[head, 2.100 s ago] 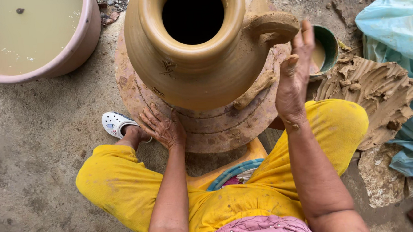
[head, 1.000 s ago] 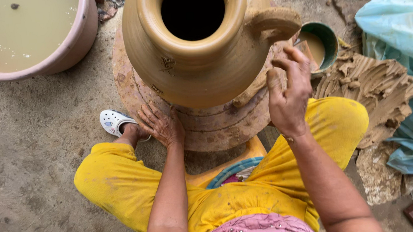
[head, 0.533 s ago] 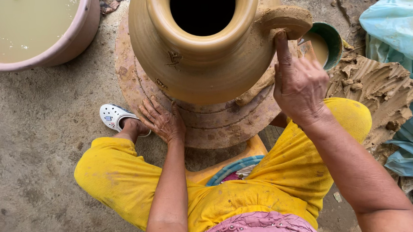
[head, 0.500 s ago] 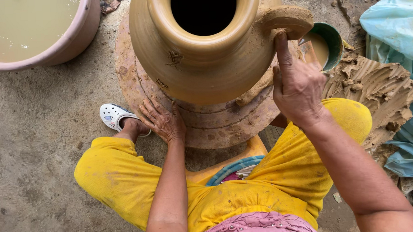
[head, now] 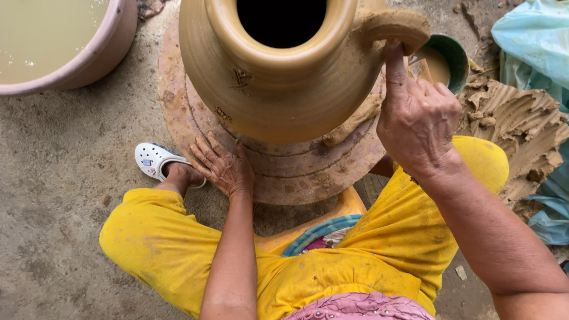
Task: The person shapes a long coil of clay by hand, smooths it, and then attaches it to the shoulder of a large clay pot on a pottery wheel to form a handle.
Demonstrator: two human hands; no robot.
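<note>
Pressing upward with its extended forefinger, the right hand (head: 418,117) touches the underside of the clay handle (head: 394,27) on the right side of a large wet clay jar (head: 280,82); the other fingers of this hand are curled loosely and they hold nothing. The jar stands upright in the middle of a round potter's wheel (head: 178,113), in the far centre of the scene, and its dark mouth is open to the top. A short roll of clay (head: 354,120) lies at the foot of the jar, on the right. The left hand (head: 223,166) lies flat on the near left edge of the wheel, with the fingers spread and open, and it grips nothing. Just to the left of this hand is a foot in a white clog (head: 158,161). The person sits close to the wheel in yellow trousers (head: 166,250). Far left stands a pink basin (head: 91,56) with muddy water. On the right, beside the handle, is a small green bowl (head: 454,57), then a lump of ridged raw clay (head: 523,125) and a light blue plastic sheet (head: 551,42).
</note>
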